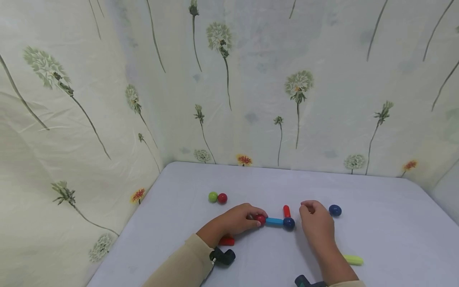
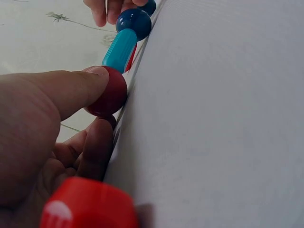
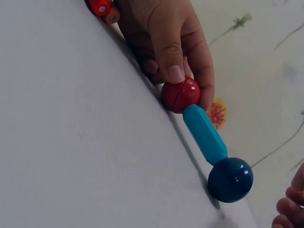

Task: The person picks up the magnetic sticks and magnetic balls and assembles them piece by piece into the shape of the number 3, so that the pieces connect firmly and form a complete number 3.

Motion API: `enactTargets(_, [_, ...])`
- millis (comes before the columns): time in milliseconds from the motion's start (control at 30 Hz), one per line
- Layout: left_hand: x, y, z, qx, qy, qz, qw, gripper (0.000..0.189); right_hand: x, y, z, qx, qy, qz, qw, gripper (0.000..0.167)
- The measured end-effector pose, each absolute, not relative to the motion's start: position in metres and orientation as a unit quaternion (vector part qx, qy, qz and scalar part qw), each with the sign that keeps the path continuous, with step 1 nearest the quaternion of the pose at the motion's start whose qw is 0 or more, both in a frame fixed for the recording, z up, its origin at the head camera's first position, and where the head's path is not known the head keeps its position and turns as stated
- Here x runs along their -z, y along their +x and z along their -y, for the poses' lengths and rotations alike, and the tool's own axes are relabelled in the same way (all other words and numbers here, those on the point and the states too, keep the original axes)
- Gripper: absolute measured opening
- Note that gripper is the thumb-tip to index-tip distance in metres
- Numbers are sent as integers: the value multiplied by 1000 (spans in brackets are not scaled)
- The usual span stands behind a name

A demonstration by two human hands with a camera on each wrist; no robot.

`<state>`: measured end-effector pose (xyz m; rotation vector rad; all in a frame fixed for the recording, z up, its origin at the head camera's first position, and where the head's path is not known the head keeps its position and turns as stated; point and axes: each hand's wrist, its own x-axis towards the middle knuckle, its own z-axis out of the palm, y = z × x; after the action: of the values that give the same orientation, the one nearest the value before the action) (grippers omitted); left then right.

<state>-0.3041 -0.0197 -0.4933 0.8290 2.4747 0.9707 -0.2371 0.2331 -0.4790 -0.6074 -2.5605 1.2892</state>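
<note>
My left hand (image 1: 238, 219) pinches a red ball (image 3: 181, 95) between thumb and fingers. A light blue rod (image 3: 205, 134) joins that ball to a dark blue ball (image 3: 231, 180), forming a straight dumbbell shape low over the white table. To the right of the dark blue ball, my right hand (image 1: 317, 225) is held apart from it, fingers loosely bent, with nothing visible in them. Only its fingers show in the left wrist view, beyond the dark blue ball. Behind that ball lies a red rod (image 1: 286, 211).
A green ball (image 1: 213, 197) and another red ball (image 1: 222, 198) sit together at the back left. Another dark blue ball (image 1: 335, 210) is right of my right hand. A yellow-green rod (image 1: 353, 260) lies by my right forearm, a red rod (image 1: 226, 241) by my left wrist.
</note>
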Motion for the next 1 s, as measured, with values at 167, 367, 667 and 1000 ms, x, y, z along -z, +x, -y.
enactTargets(167, [493, -305, 18, -344, 299, -871, 182, 33, 481, -234, -242, -386, -213, 881, 174, 38])
enactTargets(367, [493, -305, 18, -339, 299, -873, 185, 34, 481, -233, -252, -370, -253, 874, 189, 45])
enactTargets(667, [496, -306, 19, -343, 293, -874, 184, 34, 482, -237, -260, -382, -281, 871, 129, 55])
enactTargets(1000, [495, -305, 20, -341, 287, -877, 182, 34, 483, -236, -265, -403, -280, 863, 117, 56])
